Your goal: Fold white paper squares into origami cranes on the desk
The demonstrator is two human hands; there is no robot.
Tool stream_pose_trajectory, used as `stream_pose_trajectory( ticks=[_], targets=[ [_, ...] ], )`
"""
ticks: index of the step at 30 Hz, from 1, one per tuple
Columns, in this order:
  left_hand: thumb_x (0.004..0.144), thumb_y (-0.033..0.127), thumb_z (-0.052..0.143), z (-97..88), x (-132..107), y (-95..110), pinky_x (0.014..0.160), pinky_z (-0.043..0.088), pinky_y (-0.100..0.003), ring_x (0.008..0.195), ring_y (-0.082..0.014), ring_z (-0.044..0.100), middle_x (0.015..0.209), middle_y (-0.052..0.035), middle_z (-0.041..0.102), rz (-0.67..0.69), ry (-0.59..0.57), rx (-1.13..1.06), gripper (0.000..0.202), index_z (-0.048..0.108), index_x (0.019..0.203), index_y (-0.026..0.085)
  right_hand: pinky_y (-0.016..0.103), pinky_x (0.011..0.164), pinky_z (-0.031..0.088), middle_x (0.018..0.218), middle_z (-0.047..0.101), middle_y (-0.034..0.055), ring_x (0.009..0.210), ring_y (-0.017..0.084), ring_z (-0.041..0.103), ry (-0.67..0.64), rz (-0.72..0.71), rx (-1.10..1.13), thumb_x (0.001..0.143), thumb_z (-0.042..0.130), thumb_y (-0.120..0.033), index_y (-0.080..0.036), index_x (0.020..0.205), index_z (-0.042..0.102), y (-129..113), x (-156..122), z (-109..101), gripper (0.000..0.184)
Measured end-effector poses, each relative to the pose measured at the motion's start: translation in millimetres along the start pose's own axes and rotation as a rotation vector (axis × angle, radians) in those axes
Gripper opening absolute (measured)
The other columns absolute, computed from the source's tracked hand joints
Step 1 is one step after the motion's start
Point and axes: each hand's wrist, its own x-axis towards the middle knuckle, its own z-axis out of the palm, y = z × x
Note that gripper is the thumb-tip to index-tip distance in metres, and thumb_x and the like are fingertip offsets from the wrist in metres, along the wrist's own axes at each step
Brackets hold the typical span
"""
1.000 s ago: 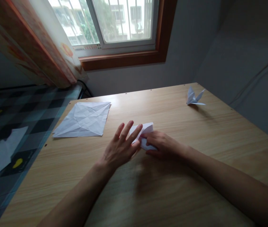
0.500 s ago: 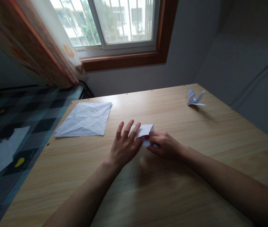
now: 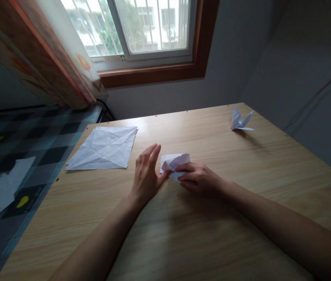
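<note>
A small folded piece of white paper (image 3: 177,160) lies on the wooden table (image 3: 142,249), its upper layer partly lifted and bent. My right hand (image 3: 199,177) is closed on the paper's right side, fingers curled over its near edge. Beside the paper's left edge is my left hand (image 3: 147,173), fingers raised and thumb apart from them. The left thumb tip touches the paper near its lower left part. The undersides of the right fingers are hidden.
A creased white sheet (image 3: 103,148) lies flat at the table's far left. Toward the far right corner stands a folded paper crane (image 3: 239,121). Torn white paper (image 3: 1,195) rests on a checked cloth (image 3: 51,144) left of the table. A window is behind.
My left hand has drawn left off the paper, its fingers now together and raised. The paper's top layer has lifted and bent. My right fingers have shifted slightly left over it.
</note>
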Motion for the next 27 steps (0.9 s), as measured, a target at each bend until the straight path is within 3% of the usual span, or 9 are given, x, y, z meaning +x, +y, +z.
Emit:
stream_pose_trajectory(
  ticks=[4, 9, 13, 18, 24, 27],
  targets=[
    [0.081, 0.024, 0.066, 3.8, 1, -5, 0.101, 0.043, -0.047, 0.119, -0.0299, 0.054, 0.126, -0.0125, 0.060, -0.150, -0.134, -0.051, 0.063, 0.040, 0.138, 0.021, 0.034, 0.075, 0.055, 0.098, 0.068, 0.0113, 0.082, 0.020, 0.065, -0.017, -0.010, -0.043, 0.086, 0.058, -0.020, -0.016, 0.083, 0.072, 0, 1, -1, 0.015],
    [0.075, 0.018, 0.065, 6.6, 1, -6, 0.099, 0.044, -0.049, 0.117, -0.0316, 0.053, 0.124, -0.0138, 0.059, -0.225, -0.200, 0.006, 0.054, 0.051, 0.127, 0.016, 0.037, 0.076, 0.053, 0.093, 0.069, 0.0126, 0.084, 0.023, 0.064, -0.061, -0.056, -0.094, 0.085, 0.057, -0.019, -0.015, 0.087, 0.072, 1, 2, 0, 0.015],
    [0.080, 0.021, 0.064, 3.2, 1, 0, 0.100, 0.043, -0.047, 0.119, -0.0301, 0.052, 0.124, -0.0132, 0.059, -0.072, -0.107, -0.006, 0.043, 0.054, 0.122, 0.018, 0.038, 0.080, 0.053, 0.099, 0.069, 0.0135, 0.090, 0.024, 0.063, -0.089, -0.043, -0.119, 0.085, 0.057, -0.019, -0.016, 0.088, 0.070, 0, 3, 0, 0.013],
    [0.083, 0.024, 0.067, -3.4, 1, 6, 0.091, 0.046, -0.041, 0.110, -0.0254, 0.058, 0.108, -0.0075, 0.068, 0.158, -0.029, -0.071, 0.018, 0.063, 0.101, 0.022, 0.040, 0.082, 0.052, 0.103, 0.068, 0.0154, 0.093, 0.025, 0.062, -0.122, -0.063, -0.161, 0.085, 0.059, -0.022, -0.015, 0.091, 0.068, -4, 4, -1, 0.013],
    [0.084, 0.022, 0.066, -4.4, 3, 7, 0.074, 0.047, -0.032, 0.078, -0.0169, 0.063, 0.083, -0.0027, 0.071, 0.235, -0.058, -0.127, 0.009, 0.066, 0.093, 0.021, 0.041, 0.085, 0.052, 0.110, 0.066, 0.0176, 0.099, 0.026, 0.061, -0.118, -0.104, -0.233, 0.085, 0.059, -0.024, -0.015, 0.100, 0.067, -5, 4, 2, 0.019],
    [0.087, 0.023, 0.061, -3.8, 2, 8, 0.067, 0.046, -0.028, 0.066, -0.0141, 0.061, 0.075, -0.0026, 0.070, 0.186, -0.079, -0.151, 0.008, 0.066, 0.083, 0.019, 0.041, 0.087, 0.052, 0.109, 0.066, 0.0172, 0.099, 0.026, 0.060, -0.117, -0.087, -0.211, 0.086, 0.058, -0.022, -0.014, 0.101, 0.066, -5, 4, 3, 0.019]
  ],
)
